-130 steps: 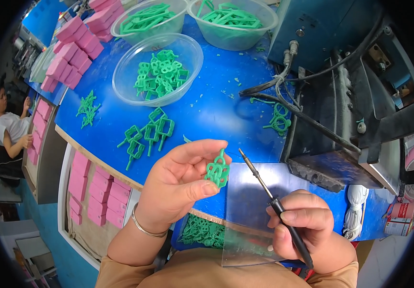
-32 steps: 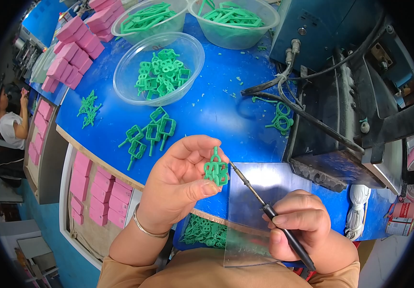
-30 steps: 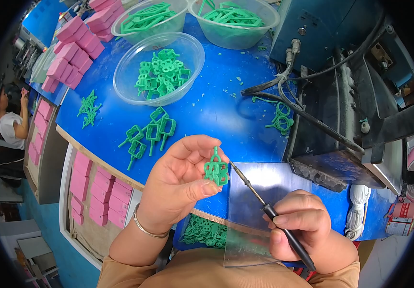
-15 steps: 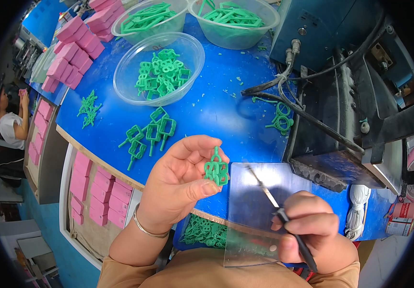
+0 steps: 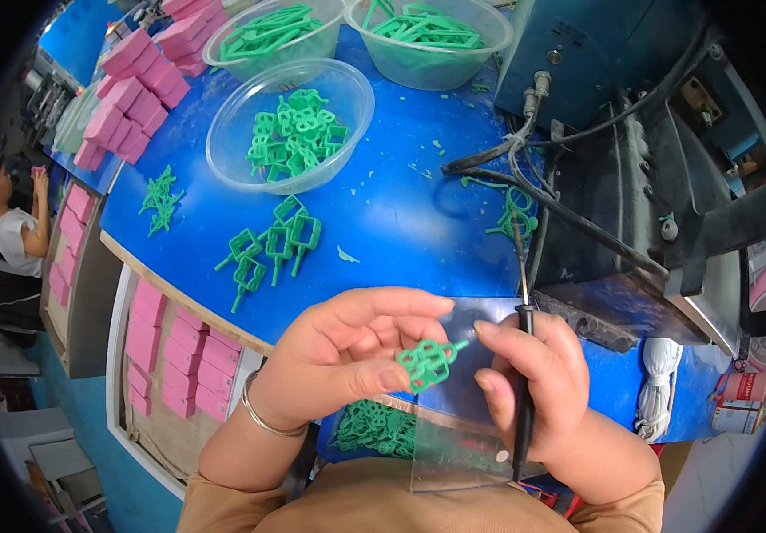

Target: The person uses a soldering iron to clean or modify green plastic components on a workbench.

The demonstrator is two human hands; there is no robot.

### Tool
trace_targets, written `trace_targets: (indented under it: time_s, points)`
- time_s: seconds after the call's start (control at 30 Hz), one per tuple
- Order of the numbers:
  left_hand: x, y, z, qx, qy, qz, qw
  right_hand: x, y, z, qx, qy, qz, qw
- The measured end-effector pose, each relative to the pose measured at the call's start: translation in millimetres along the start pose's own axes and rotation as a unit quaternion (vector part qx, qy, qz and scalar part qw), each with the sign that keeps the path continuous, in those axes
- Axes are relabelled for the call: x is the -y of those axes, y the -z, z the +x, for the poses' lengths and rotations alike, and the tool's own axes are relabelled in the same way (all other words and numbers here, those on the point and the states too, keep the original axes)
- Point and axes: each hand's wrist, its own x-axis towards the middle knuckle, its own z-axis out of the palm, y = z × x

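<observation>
A small green openwork piece [image 5: 427, 365] with a short stem sits at the fingertips of my left hand [image 5: 334, 351], its stem pointing toward my right hand. My right hand [image 5: 550, 382] holds a soldering-iron-like tool [image 5: 523, 417] with a black handle and a thin metal shaft, tip up and away from me. The right thumb and forefinger reach toward the stem; whether they touch it I cannot tell. Under both hands lies a clear plastic sheet [image 5: 454, 453], overhanging the table's front edge.
Green openwork pieces fill a clear bowl [image 5: 223, 164]; two more bowls hold green parts behind. Loose green frames [image 5: 276, 240] and a small pile [image 5: 162, 202] lie left. Cables [image 5: 569, 213] and a dark machine [image 5: 596, 275] stand right. Pink blocks [image 5: 134, 107] and another person [image 5: 19, 222] are far left.
My left hand has lowered and tilted the green piece, its stem turning from upward to rightward. My right hand has moved closer and swung the tool upright, its tip away from the piece.
</observation>
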Motion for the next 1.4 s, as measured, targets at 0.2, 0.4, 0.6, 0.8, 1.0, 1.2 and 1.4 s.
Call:
trace_targets:
  time_s: [0.2,0.4,0.6,0.8,1.0,1.2,1.4]
  points:
    - [0,-2,0,0.028,0.035,-0.006,0.999,-7,-6,0,-0.002,0.053,-0.012,0.999]
    - [6,-4,-1,0.016,-0.013,0.019,1.000,-5,-6,-1,-0.022,0.046,-0.018,0.999]
    - [9,-2,-1,0.028,-0.051,0.071,0.996,-6,-5,-2,-0.010,0.047,-0.014,0.999]
    - [7,-5,-1,0.018,-0.043,0.065,0.997,-7,-6,-1,-0.011,0.048,-0.014,0.999]
    - [10,-2,-1,0.029,-0.074,0.103,0.992,-6,-6,-3,-0.001,0.030,-0.009,1.000]
    - [14,-7,-6,-0.081,-0.058,0.221,0.970,-10,-2,-11,0.074,-0.026,0.020,0.997]
    - [19,-8,0,-0.067,-0.072,0.205,0.974,-7,-8,-13,-0.041,0.015,0.032,0.999]
